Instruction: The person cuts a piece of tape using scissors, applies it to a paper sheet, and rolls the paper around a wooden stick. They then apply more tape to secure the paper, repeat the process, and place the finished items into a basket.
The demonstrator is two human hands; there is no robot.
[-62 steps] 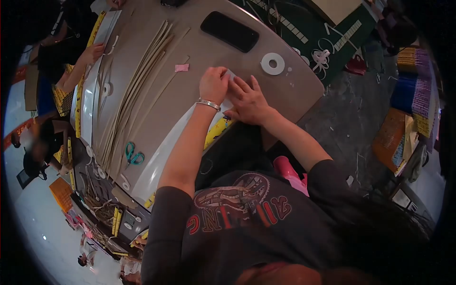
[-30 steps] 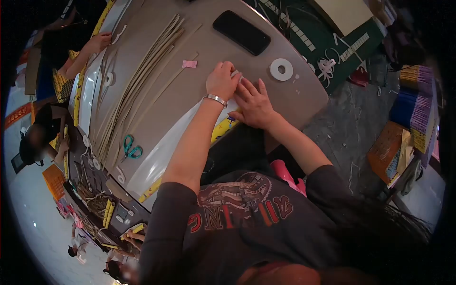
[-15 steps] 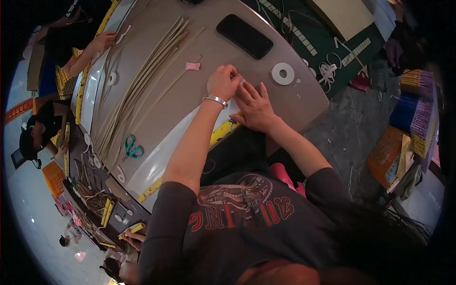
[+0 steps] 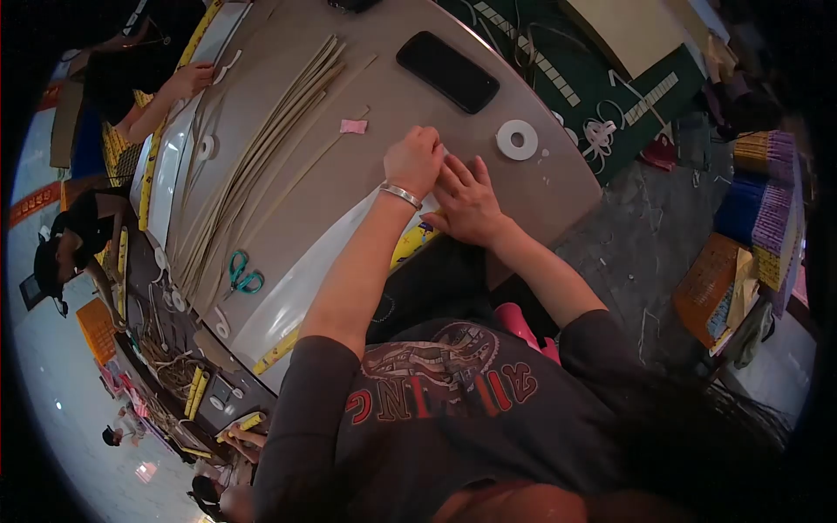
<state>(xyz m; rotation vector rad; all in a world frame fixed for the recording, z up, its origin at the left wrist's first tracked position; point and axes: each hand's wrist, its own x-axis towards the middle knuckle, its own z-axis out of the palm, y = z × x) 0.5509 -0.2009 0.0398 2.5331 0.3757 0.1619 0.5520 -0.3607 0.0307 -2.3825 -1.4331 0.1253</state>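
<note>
My left hand (image 4: 412,162), with a silver bracelet (image 4: 401,194) at the wrist, is closed, its fingertips pinched together; what they hold is hidden. Right beside it, my right hand (image 4: 471,202) lies palm down with fingers stretched out and thumb apart. A small whitish bit shows between the two hands. Under the hands and left forearm runs a glossy white sheet (image 4: 307,277) with a yellow patterned edge strip (image 4: 413,243) along the table's near side. A white tape roll (image 4: 517,140) lies right of my hands, and a small pink packet (image 4: 353,126) lies to their left.
Long tan strips (image 4: 266,144) lie across the table's left side, near teal-handled scissors (image 4: 244,275). A black phone (image 4: 447,71) rests at the far edge. Another person's hand (image 4: 190,80) works at the left. Stacked colourful bundles (image 4: 757,205) stand at the right over a grey floor.
My left hand has shifted slightly, and its fingers are now curled higher beside my right fingertips. My right hand stays nearly in place, fingers a little closer together.
</note>
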